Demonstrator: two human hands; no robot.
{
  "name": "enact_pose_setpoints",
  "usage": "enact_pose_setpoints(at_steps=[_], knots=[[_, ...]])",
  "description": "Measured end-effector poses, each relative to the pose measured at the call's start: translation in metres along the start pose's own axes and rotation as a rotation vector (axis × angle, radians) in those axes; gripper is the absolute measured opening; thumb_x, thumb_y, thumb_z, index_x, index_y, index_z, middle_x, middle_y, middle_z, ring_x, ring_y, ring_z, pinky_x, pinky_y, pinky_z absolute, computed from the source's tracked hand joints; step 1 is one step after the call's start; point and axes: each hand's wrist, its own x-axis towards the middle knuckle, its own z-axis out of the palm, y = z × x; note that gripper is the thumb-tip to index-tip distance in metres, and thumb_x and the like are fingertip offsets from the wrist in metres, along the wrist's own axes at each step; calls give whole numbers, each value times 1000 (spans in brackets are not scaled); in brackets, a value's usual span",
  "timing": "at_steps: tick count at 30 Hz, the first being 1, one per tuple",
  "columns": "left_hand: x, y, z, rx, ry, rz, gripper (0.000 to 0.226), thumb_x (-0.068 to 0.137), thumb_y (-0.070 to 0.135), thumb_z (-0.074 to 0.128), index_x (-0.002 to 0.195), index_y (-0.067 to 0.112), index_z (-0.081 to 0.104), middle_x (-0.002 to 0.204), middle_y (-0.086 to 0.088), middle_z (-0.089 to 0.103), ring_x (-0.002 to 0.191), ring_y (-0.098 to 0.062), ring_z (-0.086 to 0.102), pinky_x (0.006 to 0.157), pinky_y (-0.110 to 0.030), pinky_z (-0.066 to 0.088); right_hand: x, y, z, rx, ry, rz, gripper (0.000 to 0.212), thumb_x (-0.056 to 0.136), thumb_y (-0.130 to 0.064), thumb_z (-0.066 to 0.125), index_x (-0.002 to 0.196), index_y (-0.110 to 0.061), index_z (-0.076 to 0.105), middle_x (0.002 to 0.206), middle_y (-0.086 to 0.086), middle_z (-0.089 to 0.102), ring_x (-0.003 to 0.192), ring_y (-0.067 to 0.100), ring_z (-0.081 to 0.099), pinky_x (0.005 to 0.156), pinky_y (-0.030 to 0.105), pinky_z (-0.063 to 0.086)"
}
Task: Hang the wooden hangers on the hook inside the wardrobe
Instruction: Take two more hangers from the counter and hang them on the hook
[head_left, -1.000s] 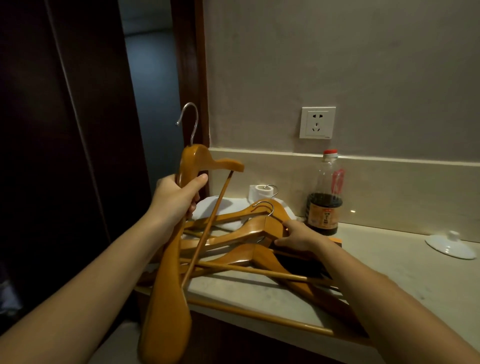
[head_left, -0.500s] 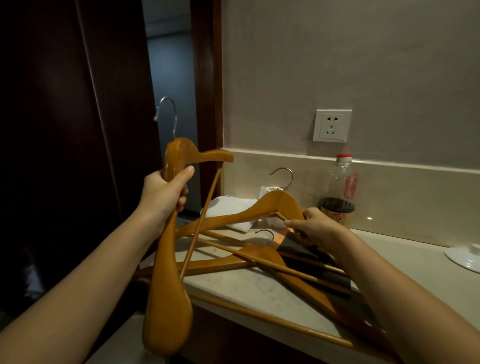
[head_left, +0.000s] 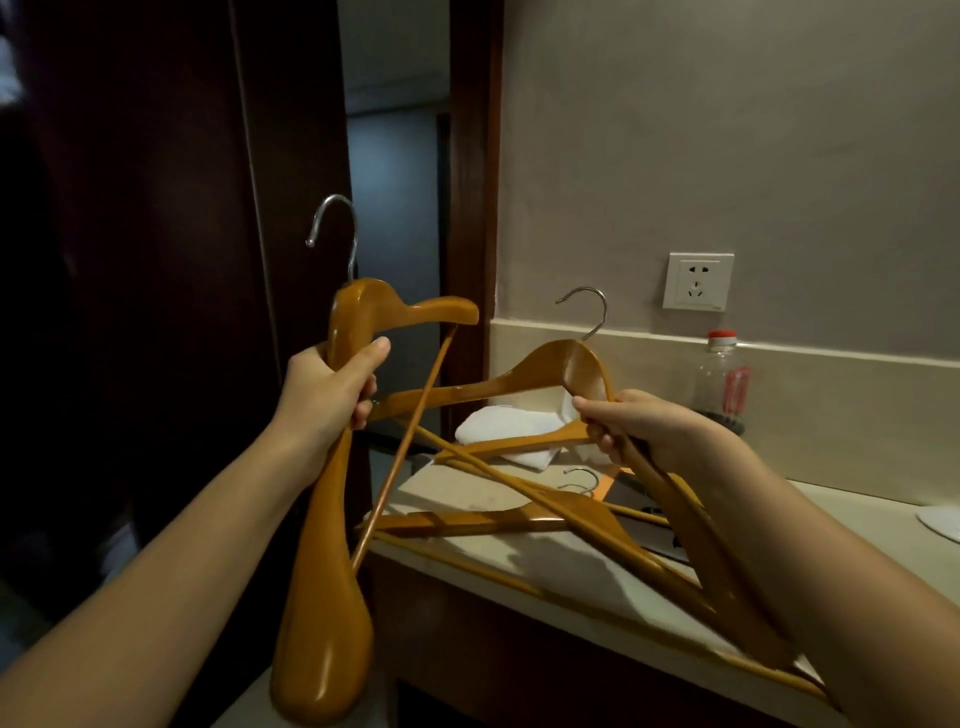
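Left hand (head_left: 332, 395) fingers (head_left: 363, 410) wrap one upright wooden hanger (head_left: 322, 597) at centre-left; right hand (head_left: 644, 426) fingers (head_left: 597, 406) pinch a second hanger (head_left: 493, 385) above the tabletop (head_left: 561, 564).

I can read nothing here: the bottle (head_left: 721, 371) label is mostly hidden, the tiny mark on the wall socket (head_left: 697, 282) too blurred.

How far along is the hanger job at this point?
Done: nothing visibly hung; no wardrobe hook shows. In hand: the left hand grips a first hanger upright, and the right hand holds a second hanger raised off the counter. Left: a third hanger lies on the counter, and all need hanging.
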Motion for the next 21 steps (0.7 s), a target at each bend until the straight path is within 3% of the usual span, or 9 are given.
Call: enact_pose_setpoints(at_steps=[8,12,21], knots=[[-50,15,-103,89,-1,1,22,89,31,57,75,14,56,61,-1,52,41,-5,45,45,-19,42,-34,-8,113,81,-58,1,23,89,-32,58,80,-11,55,63,0,52,44,5,47,43,13,41],[-89,6,-163,152,36,-38,23,89,31,57,72,15,55,57,2,52,40,-4,46,44,-19,41,-41,10,179,113,-106,37,24,88,-33,58,92,-9,60,65,0,53,43,4,47,42,13,41],[-201,-63,-272,262,190,-309,31,88,32,59,64,14,52,40,6,49,35,-3,44,39,-15,40,-48,100,313,33,-289,171,19,88,-31,60,80,-14,58,62,-1,52,43,5,49,43,16,41]])
